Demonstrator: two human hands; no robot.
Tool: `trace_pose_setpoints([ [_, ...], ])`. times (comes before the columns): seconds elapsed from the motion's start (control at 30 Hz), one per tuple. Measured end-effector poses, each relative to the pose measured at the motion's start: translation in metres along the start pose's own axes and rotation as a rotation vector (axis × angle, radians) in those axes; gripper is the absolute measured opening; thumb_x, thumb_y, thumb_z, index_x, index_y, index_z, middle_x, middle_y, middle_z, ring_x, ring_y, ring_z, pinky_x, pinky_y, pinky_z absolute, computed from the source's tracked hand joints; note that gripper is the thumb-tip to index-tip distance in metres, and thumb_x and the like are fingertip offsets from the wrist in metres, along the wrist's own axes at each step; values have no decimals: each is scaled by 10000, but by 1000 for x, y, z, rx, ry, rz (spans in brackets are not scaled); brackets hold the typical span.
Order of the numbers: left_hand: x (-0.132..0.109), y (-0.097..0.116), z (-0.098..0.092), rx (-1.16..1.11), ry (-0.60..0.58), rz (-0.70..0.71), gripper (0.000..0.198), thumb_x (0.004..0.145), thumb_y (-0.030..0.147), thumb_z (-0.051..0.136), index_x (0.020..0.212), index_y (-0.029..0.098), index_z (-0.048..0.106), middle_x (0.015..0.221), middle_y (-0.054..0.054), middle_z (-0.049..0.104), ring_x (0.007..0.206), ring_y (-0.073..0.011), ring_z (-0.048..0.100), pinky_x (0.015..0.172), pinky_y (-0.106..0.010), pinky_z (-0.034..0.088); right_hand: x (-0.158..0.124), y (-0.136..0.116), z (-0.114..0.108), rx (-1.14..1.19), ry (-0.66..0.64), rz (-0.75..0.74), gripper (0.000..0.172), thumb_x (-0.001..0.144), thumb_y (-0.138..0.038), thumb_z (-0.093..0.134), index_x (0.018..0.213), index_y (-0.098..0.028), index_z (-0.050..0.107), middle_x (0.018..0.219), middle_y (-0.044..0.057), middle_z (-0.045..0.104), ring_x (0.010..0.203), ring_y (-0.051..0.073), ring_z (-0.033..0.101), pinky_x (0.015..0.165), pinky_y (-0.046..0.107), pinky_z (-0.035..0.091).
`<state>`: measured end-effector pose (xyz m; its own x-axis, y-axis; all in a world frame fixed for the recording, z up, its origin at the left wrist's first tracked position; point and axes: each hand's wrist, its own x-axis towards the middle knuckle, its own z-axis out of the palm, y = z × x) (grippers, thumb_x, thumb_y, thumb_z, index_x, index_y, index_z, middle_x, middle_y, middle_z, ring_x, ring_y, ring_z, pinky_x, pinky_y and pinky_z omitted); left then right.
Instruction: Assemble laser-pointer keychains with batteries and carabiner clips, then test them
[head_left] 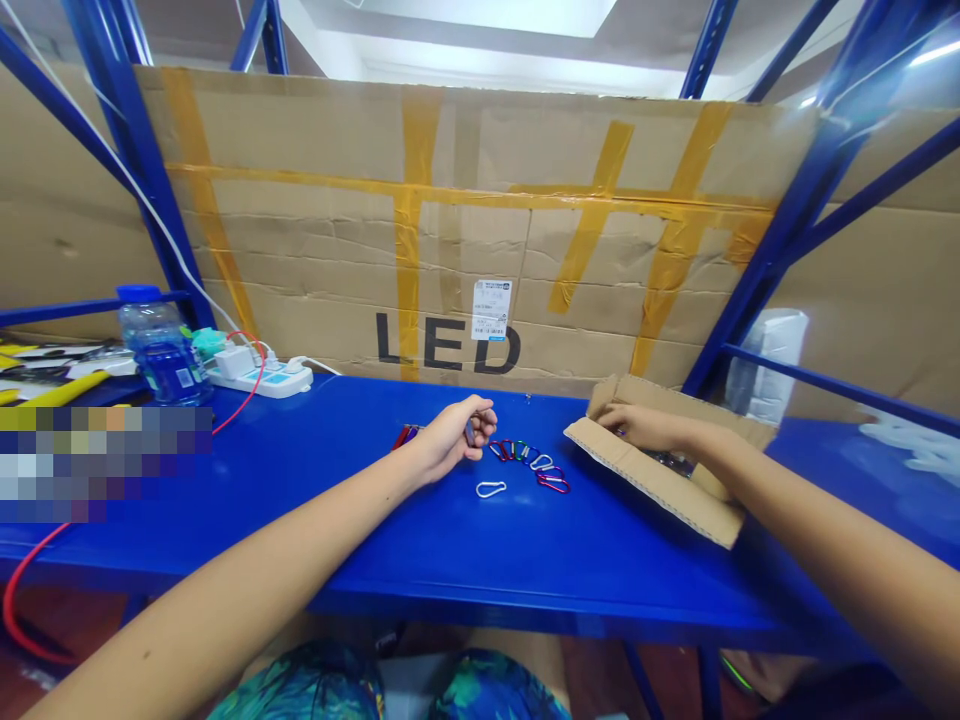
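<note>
Since the left grip [459,438] is curled shut, a small dark carabiner [470,432] is taken to be held in it, though that item is largely hidden by the fingers. The fingertips of the right grip [646,427] are pushed into a cardboard box [660,480] behind its raised flap, and whether anything is grasped there cannot be told. Shiny contents are glimpsed inside the box, but they are too small to identify.

Between the two grips, a loose row of coloured carabiners [521,453] is laid on the blue desk [315,545]. A white carabiner [491,489] is placed just below the row, and a pink-and-purple pair of carabiners [553,483] is set at its right end. A red-and-purple bunch of carabiners [405,437] is seen just beside the left grip, on its far left.

Farther left, a water bottle [161,350] is stood on the desk near a white power strip [255,377], from which a red cable [244,395] is run. Behind the desk, a cardboard sheet [300,240] printed "LED" and patched with yellow tape is fixed against a blue steel shelving frame [127,150].
</note>
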<state>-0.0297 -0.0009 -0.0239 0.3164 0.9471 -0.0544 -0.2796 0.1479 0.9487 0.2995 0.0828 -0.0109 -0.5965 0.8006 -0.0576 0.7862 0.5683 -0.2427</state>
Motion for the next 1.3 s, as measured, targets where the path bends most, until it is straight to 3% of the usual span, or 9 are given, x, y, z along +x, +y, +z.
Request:
trace_pose_setpoints([
  [0.1,1,-1,-1,1,-6,1,229,806,345,575,732,128,561,689,-11,496,517,-68,383,418,-173,258,-2,1,1,45,-46,66,464,647,-213,564,1067,-261,754,1198,14,707,1105,286,641,945,328,496],
  [0.37,2,-1,-2,4,-25,3,238,799,350,595,733,123,571,683,-10,491,512,-66,383,416,-175,248,-2,-6,5,57,0,97,333,688,-238,555,954,-234,756,1048,15,755,996,284,668,849,320,510],
  [0.5,1,-1,-3,8,-22,8,241,799,356,596,736,124,575,687,-12,492,515,-66,381,418,-176,246,-6,-2,-7,53,46,116,263,764,-322,534,877,-194,735,946,45,752,893,254,670,770,309,508],
  [0.73,-1,2,-1,21,7,-5,247,798,364,584,739,125,569,696,-12,486,519,-65,370,411,-171,221,-19,-1,-30,173,125,222,358,786,-492,593,927,-189,721,920,56,741,873,238,647,750,312,501],
  [1.03,2,0,-2,36,-1,-15,256,802,380,588,756,129,564,693,-3,473,510,-61,379,416,-179,207,-21,-10,-27,282,125,301,124,711,-310,597,705,-186,596,689,42,678,663,183,637,601,278,494],
  [1.2,3,-1,-3,45,-11,-18,263,799,390,598,760,133,562,695,-3,481,508,-60,378,419,-178,210,-18,-20,-18,238,208,379,161,763,-331,571,832,-191,611,634,19,648,534,152,600,512,260,477],
  [1.3,2,-2,-4,44,-20,-19,264,802,390,597,756,134,557,692,-1,476,506,-59,372,418,-179,209,-16,-25,-14,207,187,389,177,779,-340,548,819,-188,630,629,27,654,534,164,622,513,264,489],
])
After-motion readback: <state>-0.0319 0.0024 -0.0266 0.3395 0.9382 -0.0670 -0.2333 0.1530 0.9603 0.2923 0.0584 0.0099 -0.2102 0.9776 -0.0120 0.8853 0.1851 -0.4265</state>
